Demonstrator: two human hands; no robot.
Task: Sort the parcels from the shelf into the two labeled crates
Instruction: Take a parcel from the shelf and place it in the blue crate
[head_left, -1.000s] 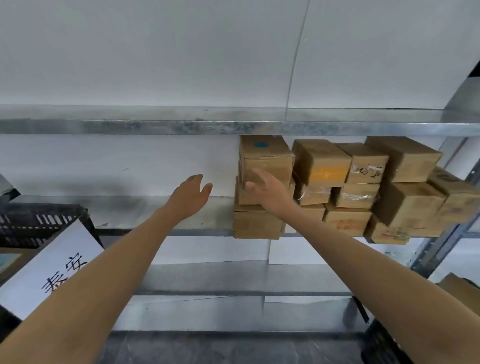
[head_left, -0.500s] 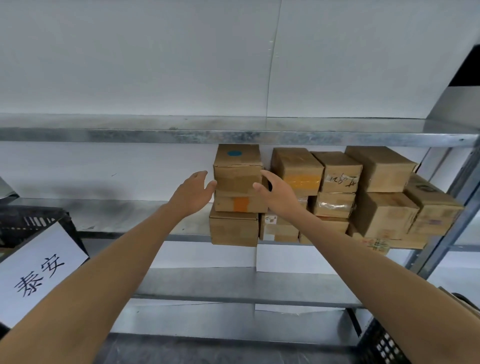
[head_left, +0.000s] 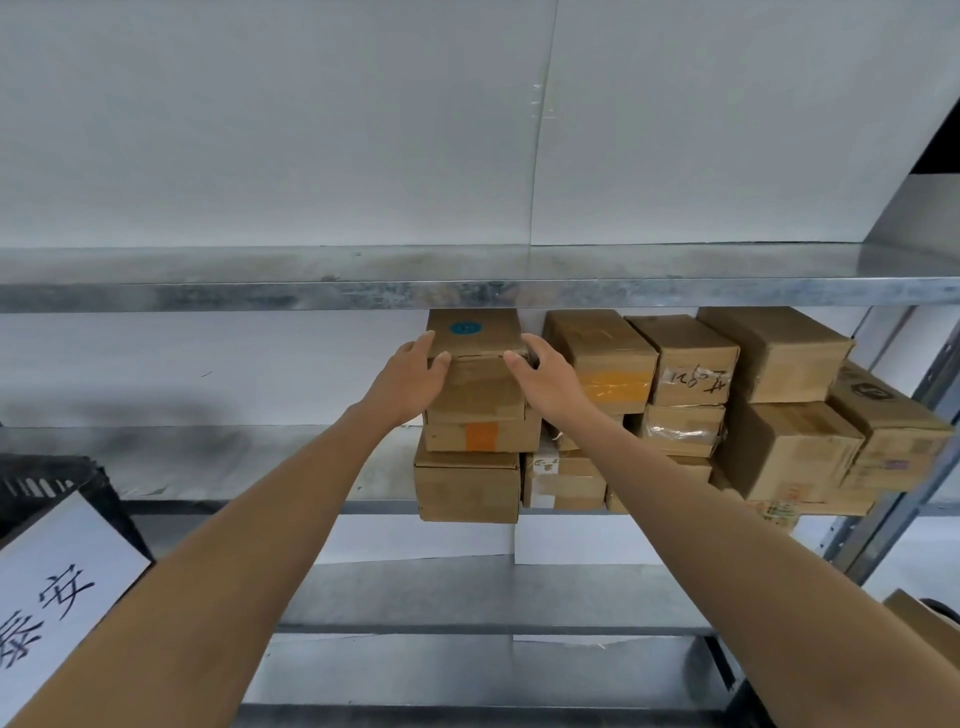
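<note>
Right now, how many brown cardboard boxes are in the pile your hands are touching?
3. The top cardboard box with the blue round sticker, gripped by the left hand and right hand; the orange-patched box beneath; the plain box at the bottom. More may hide behind.

BODY: one person, two arms and hands in view | left hand (head_left: 410, 379), left of blue-dot parcel (head_left: 472, 332): bare | right hand (head_left: 550, 384), right of parcel: bare | left forearm (head_left: 234, 571), below-left of parcel: bare to picture edge | right forearm (head_left: 727, 545), below-right of parcel: likewise | fingernails: too small to tell
</note>
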